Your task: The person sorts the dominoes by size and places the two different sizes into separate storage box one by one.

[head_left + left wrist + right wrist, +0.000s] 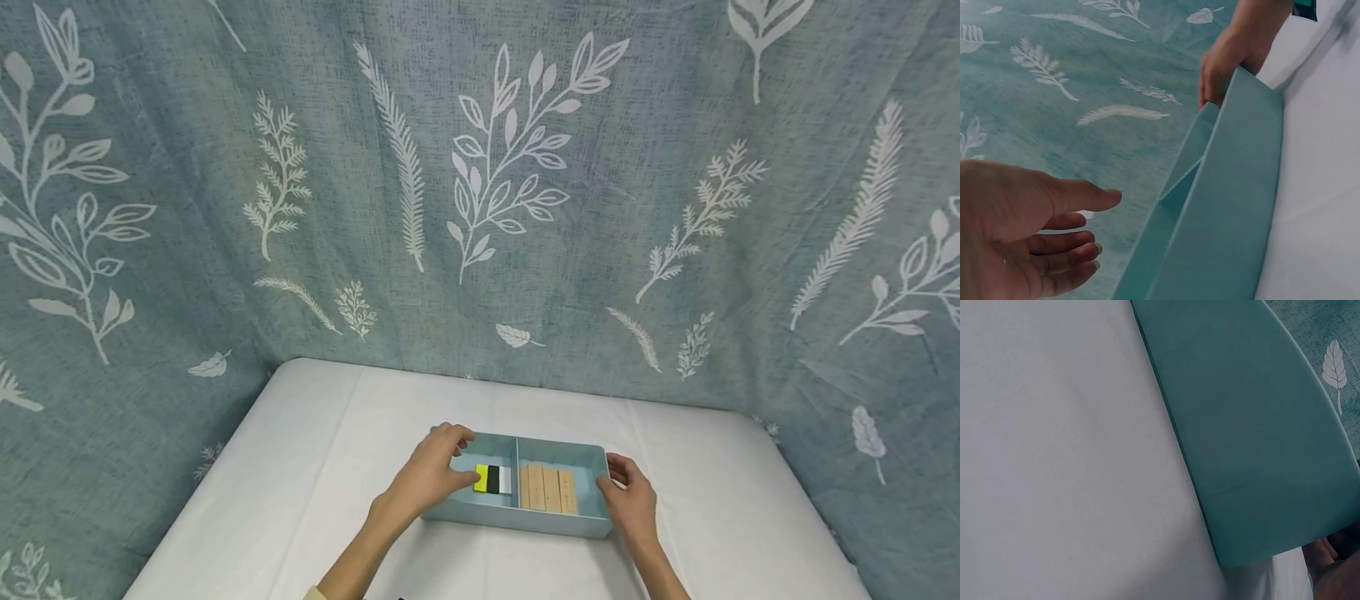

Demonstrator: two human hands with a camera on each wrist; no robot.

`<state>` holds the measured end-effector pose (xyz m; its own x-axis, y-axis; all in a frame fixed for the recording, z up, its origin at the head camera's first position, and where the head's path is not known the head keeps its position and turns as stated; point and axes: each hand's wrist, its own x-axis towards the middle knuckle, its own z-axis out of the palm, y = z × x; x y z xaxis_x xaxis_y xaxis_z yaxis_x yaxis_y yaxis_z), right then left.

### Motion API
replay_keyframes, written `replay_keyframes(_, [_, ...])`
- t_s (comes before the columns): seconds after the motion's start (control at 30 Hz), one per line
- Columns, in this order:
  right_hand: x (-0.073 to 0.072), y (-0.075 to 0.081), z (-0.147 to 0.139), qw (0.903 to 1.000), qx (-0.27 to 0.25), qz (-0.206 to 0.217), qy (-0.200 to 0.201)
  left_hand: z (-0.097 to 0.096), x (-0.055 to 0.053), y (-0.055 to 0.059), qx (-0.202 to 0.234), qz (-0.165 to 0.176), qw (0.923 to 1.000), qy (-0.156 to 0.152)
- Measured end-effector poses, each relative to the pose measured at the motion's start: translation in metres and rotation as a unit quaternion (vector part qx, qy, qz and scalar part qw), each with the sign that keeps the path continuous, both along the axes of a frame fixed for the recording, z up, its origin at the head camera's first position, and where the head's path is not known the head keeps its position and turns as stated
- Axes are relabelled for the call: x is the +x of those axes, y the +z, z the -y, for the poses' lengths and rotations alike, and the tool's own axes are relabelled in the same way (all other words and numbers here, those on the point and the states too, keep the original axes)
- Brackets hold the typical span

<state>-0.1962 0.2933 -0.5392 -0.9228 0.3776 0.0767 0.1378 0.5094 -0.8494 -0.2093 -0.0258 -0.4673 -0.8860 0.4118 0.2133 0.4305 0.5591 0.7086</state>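
Note:
A light blue two-compartment box [517,518] stands on the white surface. Its left compartment holds a yellow block [481,478], a black block [492,479] and a white block [505,480] side by side. Several pale wooden blocks [552,489] lie in a row in the right one. My left hand [431,471] is over the box's left end, thumb near the yellow block; the left wrist view shows it holding nothing, fingers loosely bent. My right hand [628,498] grips the right end wall, thumb on the inner side. Only the box's outer wall [1235,425] and part of that hand show in the right wrist view.
The box's divider [517,472] separates the two compartments. White cloth [337,467] covers the table around the box. Behind and at both sides hangs a blue-green curtain [420,317] with white leaf prints.

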Motion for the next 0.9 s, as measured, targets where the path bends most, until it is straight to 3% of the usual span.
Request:
replay_keyframes(0.2, [0.0, -0.002, -0.001, 1.0, 0.005, -0.001, 0.0, 0.022, 0.021, 0.007, 0.022, -0.011, 0.9996, 0.013])
replay_keyframes(0.5, [0.002, -0.001, -0.001, 1.0, 0.006, 0.005, -0.002, 0.058, 0.061, -0.009, 0.01, 0.02, 0.9986, 0.047])
replay_keyframes(0.63, [0.001, -0.001, -0.001, 1.0, 0.007, 0.003, -0.003, 0.07, 0.075, -0.022, -0.002, 0.03, 0.9979, 0.057])
replay_keyframes(0.8, [0.002, -0.003, -0.001, 1.0, 0.005, 0.003, -0.004, 0.078, 0.089, -0.048, -0.013, 0.048, 0.9979, 0.041])
replay_keyframes(0.9, [0.002, -0.004, 0.0, 1.0, 0.002, 0.002, -0.003, 0.081, 0.1, -0.065, -0.037, 0.032, 0.9979, 0.043])
